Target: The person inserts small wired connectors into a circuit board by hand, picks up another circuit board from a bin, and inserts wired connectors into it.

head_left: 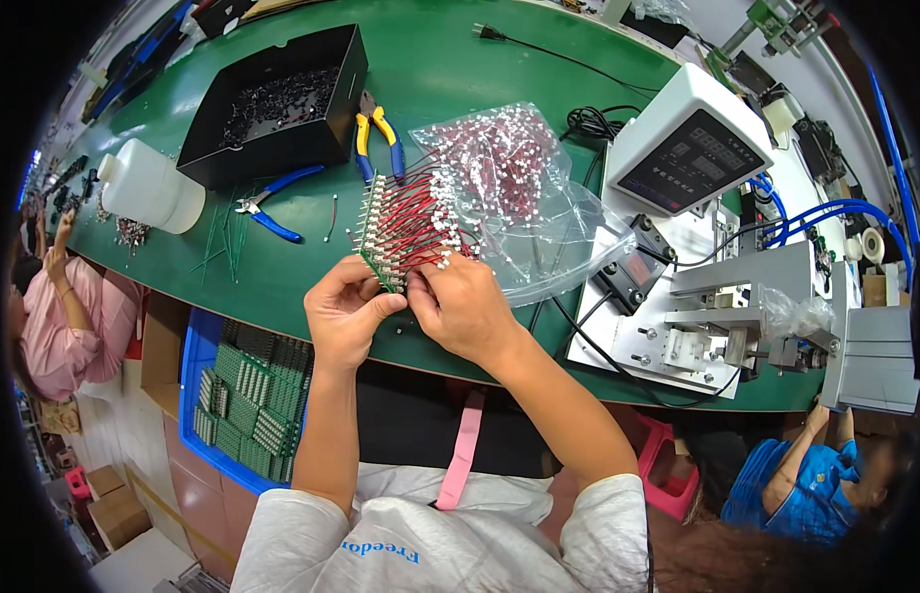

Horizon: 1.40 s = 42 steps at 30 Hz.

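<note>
My left hand (343, 308) is closed on the lower end of a green circuit board panel (374, 259), held tilted above the bench's front edge. A row of small white connectors runs along the panel. Many red and black wires (413, 215) with white plugs fan out from it to the right. My right hand (467, 306) is pinched against the panel's lower end, below the wires; whatever its fingertips hold is hidden. Just beyond lies a clear plastic bag (549, 252) full of more red wires with white plugs.
Blue-handled cutters (282, 203), yellow-and-blue pliers (379, 138), a black box (267, 163) of small dark parts and a white bottle (152, 186) lie on the green bench. To the right stands a machine with a white display unit (692, 138). A blue crate (191, 371) holds green boards.
</note>
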Each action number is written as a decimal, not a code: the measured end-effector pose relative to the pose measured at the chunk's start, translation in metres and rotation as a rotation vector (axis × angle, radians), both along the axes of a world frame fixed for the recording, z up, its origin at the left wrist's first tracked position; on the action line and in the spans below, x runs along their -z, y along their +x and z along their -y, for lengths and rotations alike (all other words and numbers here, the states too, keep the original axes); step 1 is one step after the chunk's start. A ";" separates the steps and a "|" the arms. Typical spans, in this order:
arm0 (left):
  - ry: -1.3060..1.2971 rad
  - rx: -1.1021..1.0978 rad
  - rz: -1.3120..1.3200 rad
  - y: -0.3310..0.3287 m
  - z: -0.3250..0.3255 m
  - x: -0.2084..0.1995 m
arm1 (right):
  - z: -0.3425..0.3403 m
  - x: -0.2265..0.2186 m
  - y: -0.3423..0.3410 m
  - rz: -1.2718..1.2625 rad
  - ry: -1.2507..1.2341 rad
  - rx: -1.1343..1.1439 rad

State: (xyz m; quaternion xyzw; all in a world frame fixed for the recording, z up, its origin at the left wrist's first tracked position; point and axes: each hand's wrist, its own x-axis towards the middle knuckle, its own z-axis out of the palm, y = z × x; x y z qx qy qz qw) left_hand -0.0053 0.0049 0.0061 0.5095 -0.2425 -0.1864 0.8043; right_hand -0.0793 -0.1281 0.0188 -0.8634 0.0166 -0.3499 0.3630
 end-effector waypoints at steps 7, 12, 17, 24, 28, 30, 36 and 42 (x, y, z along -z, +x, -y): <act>0.000 0.015 -0.012 0.003 -0.004 0.006 | -0.001 0.003 0.001 0.006 0.005 -0.005; -0.025 -0.025 -0.073 -0.003 0.001 -0.002 | 0.000 0.001 0.002 0.031 0.026 0.007; -0.015 -0.066 -0.103 -0.004 0.002 -0.005 | 0.000 0.003 0.004 0.038 -0.042 0.056; 0.044 -0.093 -0.086 -0.003 0.000 0.000 | -0.005 0.008 0.010 -0.003 -0.089 0.152; 0.055 -0.108 -0.067 -0.001 -0.003 0.004 | -0.008 0.004 0.011 0.009 -0.001 0.119; 0.061 -0.109 -0.063 -0.002 -0.002 0.003 | -0.006 0.005 0.013 0.019 -0.008 0.104; 0.082 -0.118 -0.055 -0.001 0.001 0.002 | -0.006 0.013 0.015 0.037 -0.035 0.062; 0.099 -0.113 -0.080 -0.001 0.003 -0.001 | -0.009 0.019 0.018 -0.004 -0.044 0.094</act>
